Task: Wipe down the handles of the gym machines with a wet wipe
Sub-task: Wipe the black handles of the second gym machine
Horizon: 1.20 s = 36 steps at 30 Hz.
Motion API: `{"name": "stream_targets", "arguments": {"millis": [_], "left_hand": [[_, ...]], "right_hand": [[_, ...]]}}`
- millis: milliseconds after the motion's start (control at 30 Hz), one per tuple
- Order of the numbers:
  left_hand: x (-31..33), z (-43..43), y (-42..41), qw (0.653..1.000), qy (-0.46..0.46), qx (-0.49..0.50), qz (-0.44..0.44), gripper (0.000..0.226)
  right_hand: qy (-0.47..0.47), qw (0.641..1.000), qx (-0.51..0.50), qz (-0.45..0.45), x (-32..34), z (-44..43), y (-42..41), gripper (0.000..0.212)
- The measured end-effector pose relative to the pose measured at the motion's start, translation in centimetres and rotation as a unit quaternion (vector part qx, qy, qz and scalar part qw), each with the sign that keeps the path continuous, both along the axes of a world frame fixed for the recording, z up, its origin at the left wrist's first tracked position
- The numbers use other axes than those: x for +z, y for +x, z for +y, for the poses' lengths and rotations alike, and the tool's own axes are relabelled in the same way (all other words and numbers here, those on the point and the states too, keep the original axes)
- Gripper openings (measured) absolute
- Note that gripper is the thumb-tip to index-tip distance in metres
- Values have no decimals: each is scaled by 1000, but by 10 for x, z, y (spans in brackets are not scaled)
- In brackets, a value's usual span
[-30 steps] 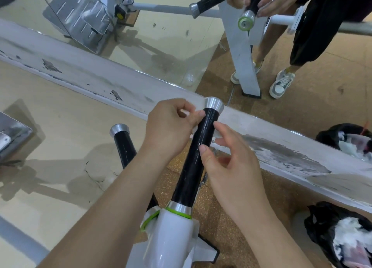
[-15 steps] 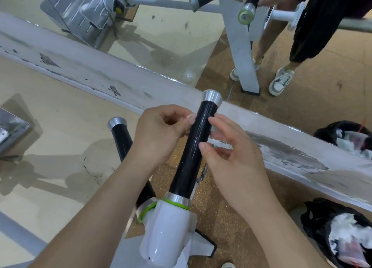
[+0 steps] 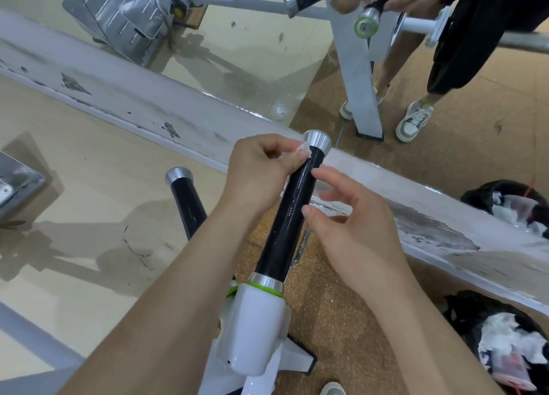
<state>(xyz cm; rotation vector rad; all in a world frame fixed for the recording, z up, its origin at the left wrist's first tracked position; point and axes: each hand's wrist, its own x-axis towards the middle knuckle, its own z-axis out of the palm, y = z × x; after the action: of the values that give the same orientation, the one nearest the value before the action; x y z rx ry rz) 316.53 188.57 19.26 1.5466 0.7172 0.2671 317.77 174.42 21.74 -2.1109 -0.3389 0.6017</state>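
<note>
A black machine handle point(image 3: 292, 216) with a silver end cap point(image 3: 317, 140) rises from a white housing point(image 3: 252, 326) with a green ring. My left hand point(image 3: 258, 172) pinches a small white wet wipe point(image 3: 303, 150) against the handle's top, just under the cap. To the right of the handle my right hand point(image 3: 350, 228) hovers with relaxed fingers, its thumb tip close to the black grip; I cannot tell if it touches. A second black handle point(image 3: 185, 198) with a silver cap stands to the left, partly hidden by my left forearm.
A wall mirror with a worn white ledge point(image 3: 148, 109) runs diagonally behind the handles and reflects me and the machine. A black bag with white waste point(image 3: 505, 344) lies at the lower right. A grey metal plate point(image 3: 17, 183) sits at the left edge.
My left hand slid up the handle to just below the cap, and the wipe now shows at its fingertips. My right hand drew back slightly from the grip.
</note>
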Motion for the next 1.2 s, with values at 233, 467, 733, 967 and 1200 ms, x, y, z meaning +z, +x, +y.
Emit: {"name": "stream_targets", "arguments": {"millis": [233, 467, 733, 967, 1200], "left_hand": [[5, -1, -31, 999, 28, -18, 26, 10], [-3, -5, -32, 998, 24, 16, 47, 6], [6, -16, -58, 998, 16, 42, 49, 14], [20, -12, -66, 992, 85, -8, 90, 17], [30, -14, -93, 987, 106, -55, 111, 22]], "right_hand": [[68, 994, -66, 54, -2, -2, -14, 37], [34, 999, 40, -6, 1, -3, -26, 61], [33, 996, 87, 19, 4, -10, -28, 78], [39, 997, 70, 19, 2, -8, -28, 75], [43, 997, 69, 0, 2, -13, -37, 67]]}}
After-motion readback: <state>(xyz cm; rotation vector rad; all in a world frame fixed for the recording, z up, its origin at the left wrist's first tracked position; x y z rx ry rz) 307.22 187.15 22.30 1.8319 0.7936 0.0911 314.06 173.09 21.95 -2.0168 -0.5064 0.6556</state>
